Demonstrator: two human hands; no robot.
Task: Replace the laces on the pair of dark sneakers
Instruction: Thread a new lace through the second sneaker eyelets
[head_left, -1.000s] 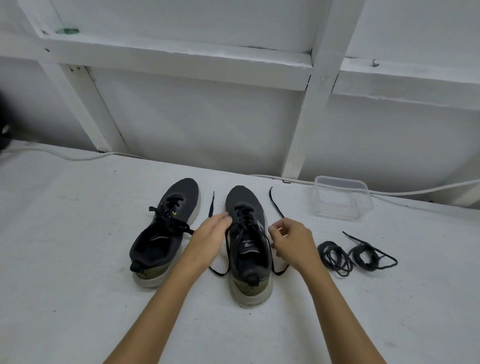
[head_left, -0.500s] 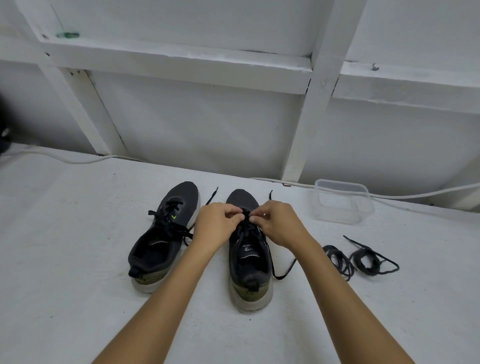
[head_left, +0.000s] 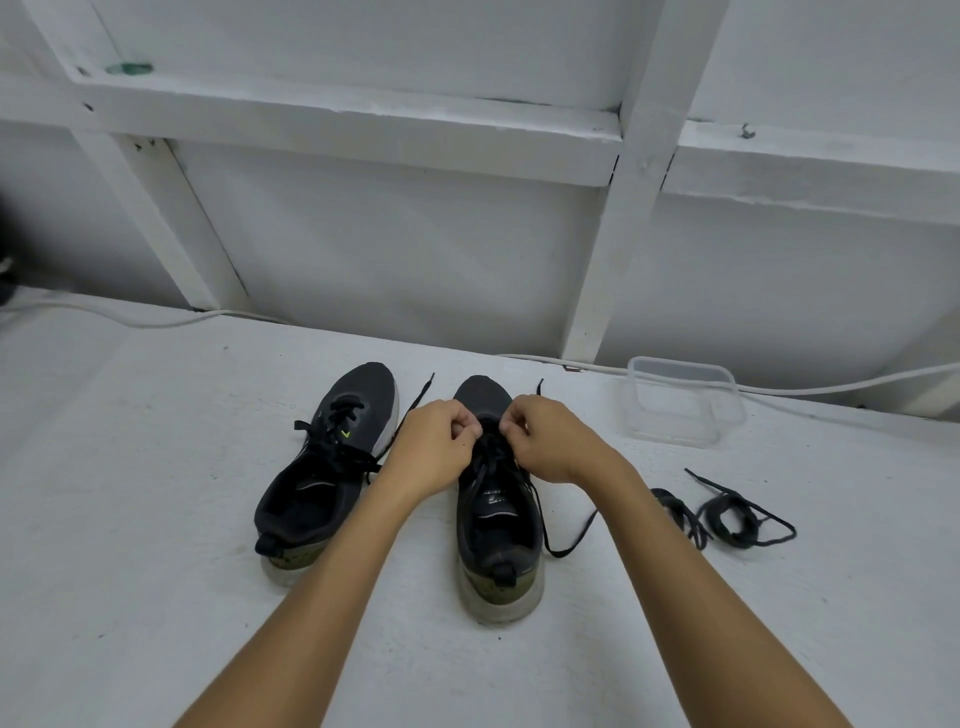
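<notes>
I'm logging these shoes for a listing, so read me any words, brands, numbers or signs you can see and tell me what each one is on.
No text reads clearly.
Right sneaker: pale print on the tongue, too blurred to read.
Left sneaker: small yellow-green mark on its side, a shape and not letters as far as shows.
Clear container, spare laces: no print visible.

Two dark sneakers are seen at the centre of the frame: the left sneaker (head_left: 332, 467) and the right sneaker (head_left: 496, 509). Two coiled spare laces (head_left: 727, 517) are counted at the lower right, and one clear plastic container (head_left: 680, 402) at right. Two hands are shown, the left hand (head_left: 434, 452) and the right hand (head_left: 553, 441).
</notes>
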